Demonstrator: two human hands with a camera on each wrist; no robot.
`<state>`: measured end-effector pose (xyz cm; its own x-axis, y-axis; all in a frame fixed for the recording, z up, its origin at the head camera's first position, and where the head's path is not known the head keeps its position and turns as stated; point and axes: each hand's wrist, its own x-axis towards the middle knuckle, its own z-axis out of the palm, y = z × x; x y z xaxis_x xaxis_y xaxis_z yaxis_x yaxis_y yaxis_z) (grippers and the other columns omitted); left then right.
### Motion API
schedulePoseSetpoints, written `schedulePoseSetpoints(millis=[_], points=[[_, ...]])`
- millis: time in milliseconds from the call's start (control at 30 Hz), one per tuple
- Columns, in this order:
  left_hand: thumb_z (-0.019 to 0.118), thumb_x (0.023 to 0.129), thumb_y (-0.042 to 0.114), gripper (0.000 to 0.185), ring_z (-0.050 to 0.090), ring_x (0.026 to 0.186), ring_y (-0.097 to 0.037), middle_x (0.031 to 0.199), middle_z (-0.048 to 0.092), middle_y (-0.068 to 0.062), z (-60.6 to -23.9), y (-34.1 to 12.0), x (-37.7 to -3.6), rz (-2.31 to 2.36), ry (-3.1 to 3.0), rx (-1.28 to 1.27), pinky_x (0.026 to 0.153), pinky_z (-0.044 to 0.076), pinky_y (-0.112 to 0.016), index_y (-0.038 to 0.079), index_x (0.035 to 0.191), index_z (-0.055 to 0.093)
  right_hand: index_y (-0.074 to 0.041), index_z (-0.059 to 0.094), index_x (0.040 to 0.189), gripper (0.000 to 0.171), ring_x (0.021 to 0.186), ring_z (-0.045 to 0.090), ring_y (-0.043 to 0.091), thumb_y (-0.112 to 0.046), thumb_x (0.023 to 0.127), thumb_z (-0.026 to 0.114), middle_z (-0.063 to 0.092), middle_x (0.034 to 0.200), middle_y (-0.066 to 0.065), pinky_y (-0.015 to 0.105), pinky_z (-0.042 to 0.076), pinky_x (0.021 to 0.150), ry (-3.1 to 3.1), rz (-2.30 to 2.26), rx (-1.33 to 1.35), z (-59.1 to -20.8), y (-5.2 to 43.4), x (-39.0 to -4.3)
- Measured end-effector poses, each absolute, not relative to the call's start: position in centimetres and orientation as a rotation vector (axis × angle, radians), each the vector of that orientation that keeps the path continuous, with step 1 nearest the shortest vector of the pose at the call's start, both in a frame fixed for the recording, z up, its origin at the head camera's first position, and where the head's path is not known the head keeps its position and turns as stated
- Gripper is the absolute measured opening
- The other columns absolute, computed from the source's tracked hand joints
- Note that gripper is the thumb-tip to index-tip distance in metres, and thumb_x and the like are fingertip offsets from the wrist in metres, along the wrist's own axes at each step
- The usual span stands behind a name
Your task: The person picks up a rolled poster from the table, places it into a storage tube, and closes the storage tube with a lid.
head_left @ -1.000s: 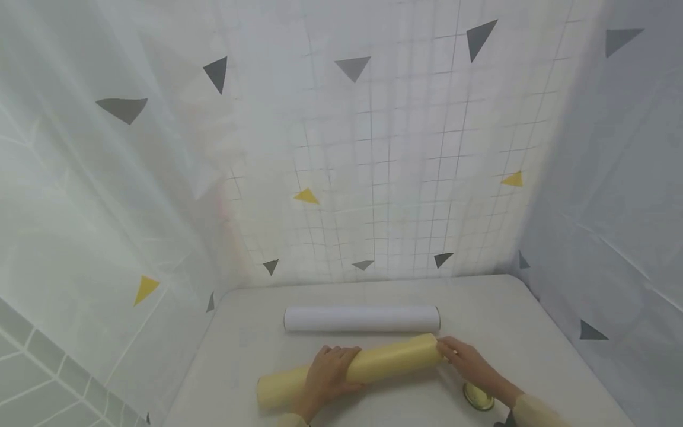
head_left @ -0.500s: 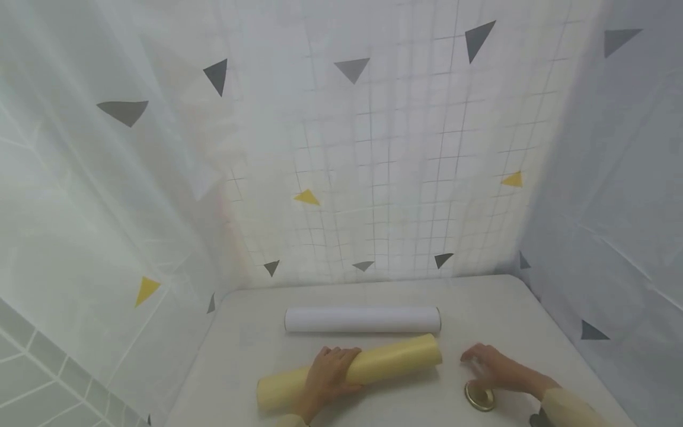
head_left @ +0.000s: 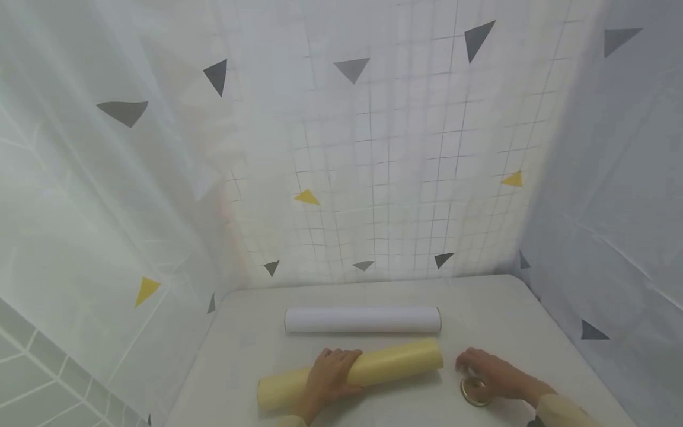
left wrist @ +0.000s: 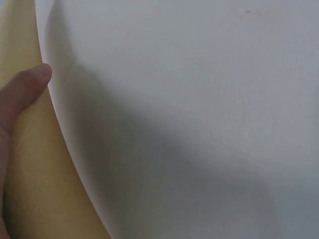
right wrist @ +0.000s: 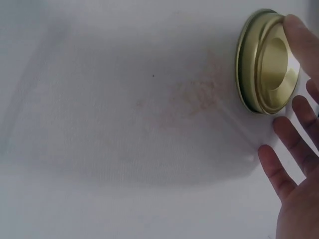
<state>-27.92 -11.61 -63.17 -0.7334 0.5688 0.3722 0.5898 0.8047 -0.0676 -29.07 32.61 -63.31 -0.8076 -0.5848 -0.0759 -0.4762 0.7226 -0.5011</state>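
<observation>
A long yellow roll (head_left: 395, 362) lies slanted on the white table. My left hand (head_left: 329, 376) grips it around its middle, fingers over the top. In the left wrist view the left thumb (left wrist: 37, 77) rests along the side of the yellow roll (left wrist: 47, 149). Right of the roll's end, my right hand (head_left: 493, 373) is at a round gold metal lid (head_left: 474, 393). The right wrist view shows the thumb (right wrist: 303, 42) touching the rim of the lid (right wrist: 254, 64), while the other fingers stretch out, spread, just below it.
Behind the yellow roll lies a white tube (head_left: 363, 319) with thin gold rims at its ends. Translucent curtains (head_left: 373, 148) with grey and yellow triangles surround the table (head_left: 256, 302) at the back and sides. Faint brownish marks (right wrist: 204, 94) show on the table cover.
My right hand has left the end of the yellow roll and moved right to the gold lid, which has shifted slightly up and left. The left hand keeps its hold on the roll.
</observation>
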Motion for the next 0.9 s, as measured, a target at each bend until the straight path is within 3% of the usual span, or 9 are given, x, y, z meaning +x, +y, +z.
schedulePoseSetpoints(millis=[133,367,533,733,900], points=[[0.084,0.067,0.066,0.079,0.069,0.089,-0.006,0.111,0.078,0.011,-63.2,-11.6,-28.0,-0.065,-2.602,-0.876,0.077,0.047,-0.022,0.023,0.13,0.063,-0.023,0.065,0.118,0.044,0.094,0.055,0.002,-0.042,0.082,0.082,0.062,0.109,-0.011,0.029,0.053,0.082,2.698,-0.67,-0.846,-63.4,32.7,-29.3],[0.081,0.07,0.069,0.078,0.069,0.091,-0.005,0.112,0.077,0.012,-63.7,-11.4,-28.2,-0.064,-2.605,-0.894,0.079,0.047,-0.022,0.024,0.131,0.062,-0.023,0.063,0.117,0.054,0.093,0.053,-0.002,-0.043,0.073,0.088,0.061,0.108,-0.014,0.026,0.05,0.078,2.711,-0.647,-1.01,-63.6,33.2,-29.6],[0.082,0.069,0.068,0.078,0.069,0.091,-0.006,0.111,0.077,0.011,-63.4,-11.4,-27.9,-0.069,-2.606,-0.886,0.079,0.047,-0.023,0.023,0.13,0.063,-0.015,0.062,0.122,0.059,0.09,0.052,-0.003,-0.035,0.073,0.089,0.061,0.104,-0.013,0.026,0.052,0.078,2.79,-0.689,-1.069,-63.9,33.0,-29.5],[0.081,0.069,0.069,0.078,0.068,0.088,-0.005,0.109,0.078,0.012,-63.5,-11.4,-27.7,-0.06,-2.595,-0.886,0.077,0.046,-0.022,0.024,0.129,0.063,-0.01,0.061,0.123,0.06,0.094,0.061,0.008,-0.02,0.071,0.089,0.065,0.107,-0.004,0.032,0.058,0.082,2.955,-0.708,-1.207,-64.2,32.4,-29.0],[0.082,0.067,0.07,0.078,0.068,0.087,-0.004,0.108,0.077,0.013,-63.8,-11.4,-27.5,-0.052,-2.57,-0.888,0.076,0.045,-0.021,0.024,0.127,0.064,-0.015,0.058,0.128,0.063,0.111,0.065,0.02,-0.015,0.072,0.086,0.06,0.122,-0.002,0.04,0.059,0.094,2.94,-0.65,-1.05,-64.3,31.9,-29.0]])
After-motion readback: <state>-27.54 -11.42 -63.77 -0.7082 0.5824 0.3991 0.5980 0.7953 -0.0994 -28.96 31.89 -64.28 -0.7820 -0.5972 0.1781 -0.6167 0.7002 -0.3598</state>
